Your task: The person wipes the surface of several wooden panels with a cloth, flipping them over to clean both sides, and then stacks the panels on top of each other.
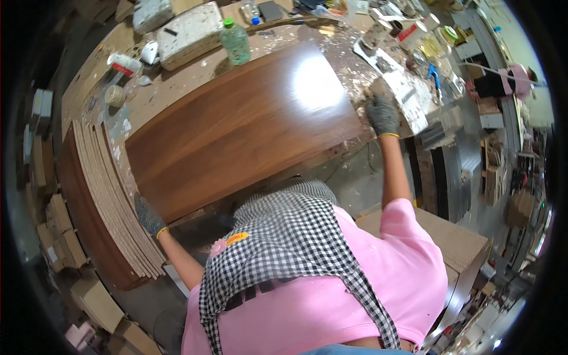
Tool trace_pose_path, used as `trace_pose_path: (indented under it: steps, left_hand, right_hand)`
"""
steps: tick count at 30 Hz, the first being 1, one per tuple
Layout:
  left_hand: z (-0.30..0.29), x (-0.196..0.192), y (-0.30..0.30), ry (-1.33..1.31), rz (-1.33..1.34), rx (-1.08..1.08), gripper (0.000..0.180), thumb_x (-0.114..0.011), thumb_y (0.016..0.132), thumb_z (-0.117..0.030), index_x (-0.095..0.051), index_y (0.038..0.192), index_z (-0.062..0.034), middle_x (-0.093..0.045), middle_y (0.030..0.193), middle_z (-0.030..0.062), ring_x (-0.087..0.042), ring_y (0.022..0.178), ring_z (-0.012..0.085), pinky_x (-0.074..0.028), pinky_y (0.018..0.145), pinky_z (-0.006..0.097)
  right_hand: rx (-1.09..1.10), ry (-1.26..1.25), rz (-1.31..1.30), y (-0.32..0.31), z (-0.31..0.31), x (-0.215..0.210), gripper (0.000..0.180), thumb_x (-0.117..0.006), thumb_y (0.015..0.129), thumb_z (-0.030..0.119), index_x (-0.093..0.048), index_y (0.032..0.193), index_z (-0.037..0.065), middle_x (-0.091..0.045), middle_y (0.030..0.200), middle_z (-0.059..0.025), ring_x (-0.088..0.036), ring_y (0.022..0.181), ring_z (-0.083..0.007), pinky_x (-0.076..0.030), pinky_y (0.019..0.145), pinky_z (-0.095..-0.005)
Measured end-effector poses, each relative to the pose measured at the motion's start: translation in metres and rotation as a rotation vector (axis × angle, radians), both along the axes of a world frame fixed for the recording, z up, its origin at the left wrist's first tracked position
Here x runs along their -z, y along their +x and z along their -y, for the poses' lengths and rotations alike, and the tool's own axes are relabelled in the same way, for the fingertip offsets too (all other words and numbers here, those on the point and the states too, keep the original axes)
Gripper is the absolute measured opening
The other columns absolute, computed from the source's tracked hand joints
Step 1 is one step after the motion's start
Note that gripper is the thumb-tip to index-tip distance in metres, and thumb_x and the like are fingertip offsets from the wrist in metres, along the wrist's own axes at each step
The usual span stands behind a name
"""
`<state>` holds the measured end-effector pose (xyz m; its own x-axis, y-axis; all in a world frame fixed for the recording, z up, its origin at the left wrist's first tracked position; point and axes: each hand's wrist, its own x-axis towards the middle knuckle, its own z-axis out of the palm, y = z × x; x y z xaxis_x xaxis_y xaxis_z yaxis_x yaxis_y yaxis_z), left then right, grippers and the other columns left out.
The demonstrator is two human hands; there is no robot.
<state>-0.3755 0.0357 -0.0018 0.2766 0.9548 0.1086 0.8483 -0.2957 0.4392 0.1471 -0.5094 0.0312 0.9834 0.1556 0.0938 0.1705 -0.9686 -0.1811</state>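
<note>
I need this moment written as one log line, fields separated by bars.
left hand: grips near-left corner of glossy brown wooden panel | right hand: grips panel's right edge | panel: flat on paint-spattered workbench

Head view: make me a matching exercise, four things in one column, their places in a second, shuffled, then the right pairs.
Things:
1. left hand
2. right hand
3. clear bottle with green cap
4. stack of thin boards

Places:
A. far right corner of the brown panel
B. standing on the workbench beyond the panel
C. near left corner of the panel
D. left of the panel, fanned out

Pairs: 1-C, 2-A, 3-B, 4-D
</note>
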Motion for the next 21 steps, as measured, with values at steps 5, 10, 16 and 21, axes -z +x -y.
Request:
trace_pose_path:
  steps: [5,10,16,21]
  left_hand:
    - [0.012,-0.009,0.008,0.106,-0.023,0.168,0.043,-0.043,0.106,-0.019,-0.052,0.142,0.0021,-0.053,0.146,0.0179,-0.048,0.135,0.0299,-0.035,0.115,0.035]
    - [-0.003,0.019,-0.017,0.073,0.207,0.180,0.043,-0.042,0.106,-0.019,-0.050,0.142,0.0043,-0.053,0.146,0.0160,-0.049,0.135,0.0258,-0.035,0.115,0.034]
    - [-0.014,-0.001,-0.018,-0.465,0.839,0.104,0.048,-0.037,0.109,-0.025,-0.045,0.147,0.0029,-0.050,0.149,0.0135,-0.045,0.138,0.0221,-0.031,0.118,0.034]
    - [-0.035,-0.063,-0.042,-0.750,0.929,-0.058,0.055,-0.046,0.104,-0.039,-0.052,0.142,0.0004,-0.055,0.142,0.0108,-0.049,0.132,0.0216,-0.038,0.111,0.035]
  right_hand:
    - [-0.158,1.487,-0.491,-0.007,-0.020,-0.046,0.032,-0.060,0.101,0.029,-0.066,0.115,0.001,-0.068,0.091,-0.0020,-0.065,0.077,-0.0121,-0.052,0.067,-0.0276]
    - [-0.567,-0.119,0.032,-0.083,-0.141,-0.005,0.059,-0.056,0.096,0.046,-0.051,0.140,0.007,-0.046,0.144,-0.0255,-0.043,0.136,-0.0370,-0.033,0.108,-0.0560]
    - [-0.884,0.274,0.120,-0.262,-0.356,-0.008,0.075,-0.070,0.081,0.048,-0.051,0.140,0.005,-0.035,0.150,-0.0307,-0.027,0.143,-0.0502,-0.024,0.114,-0.0609]
    - [-1.511,0.403,-0.072,-0.432,-0.477,-0.017,0.054,-0.071,0.078,0.039,-0.062,0.121,0.008,-0.054,0.132,-0.0248,-0.053,0.118,-0.0474,-0.040,0.101,-0.0568]
